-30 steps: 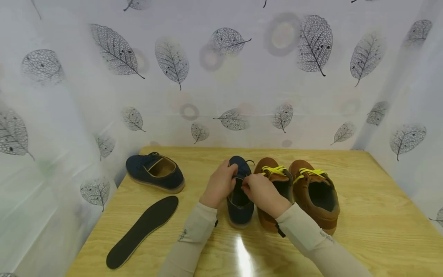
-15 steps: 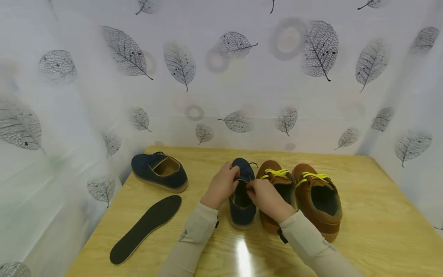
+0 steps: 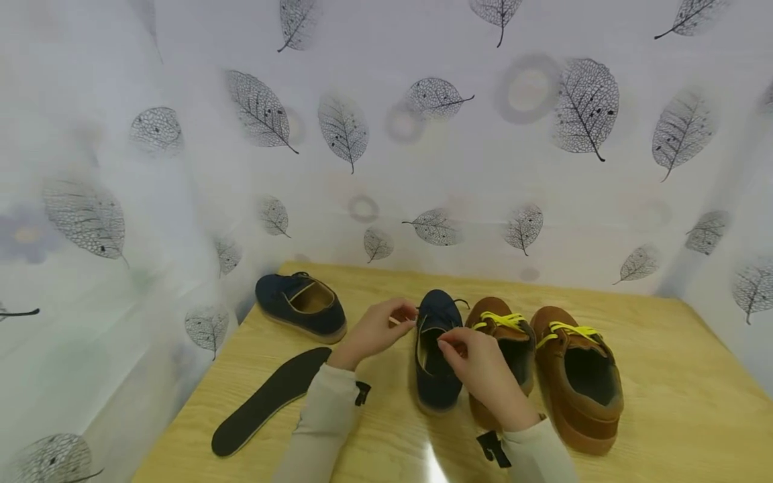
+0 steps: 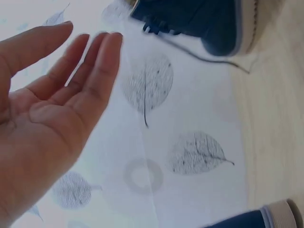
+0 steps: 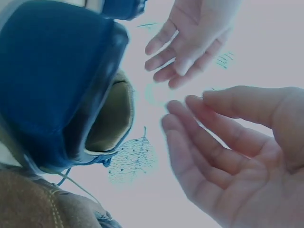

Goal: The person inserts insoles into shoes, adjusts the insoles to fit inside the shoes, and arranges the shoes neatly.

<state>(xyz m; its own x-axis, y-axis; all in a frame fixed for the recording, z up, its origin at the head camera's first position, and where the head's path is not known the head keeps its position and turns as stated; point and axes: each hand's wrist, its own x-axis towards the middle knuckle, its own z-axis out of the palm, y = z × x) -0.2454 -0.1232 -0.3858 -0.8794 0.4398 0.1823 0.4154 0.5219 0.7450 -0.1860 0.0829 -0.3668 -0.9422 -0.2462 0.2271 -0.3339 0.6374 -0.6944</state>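
Observation:
A navy lace-up shoe (image 3: 437, 392) stands between the two hands, toe pointing away, its dark lace end trailing at the right of the toe. Left of it, my left hand (image 3: 374, 333) hovers beside the tongue area, thumb and fingers apart. In the left wrist view the left palm (image 4: 52, 118) holds nothing. My right hand (image 3: 486, 369) is over the shoe's right side and overlaps its opening. The right wrist view shows the right hand (image 5: 232, 166) with loosely bent fingers, thumb close to the index finger, and the navy shoe (image 5: 52, 76) apart from them.
Right of the navy shoe stand two brown shoes (image 3: 588, 426) with yellow laces, the nearer one partly behind the right hand. A second navy shoe (image 3: 274, 295) lies at the back left. In front of it is a black insole (image 3: 268, 402). Leaf-print sheeting (image 3: 459, 181) encloses the wooden table (image 3: 682, 402).
Both hands have let go of the navy shoe's lacing area and drawn apart, the left hand moving off to its left. The head view has shifted, so the scene sits farther right and lower.

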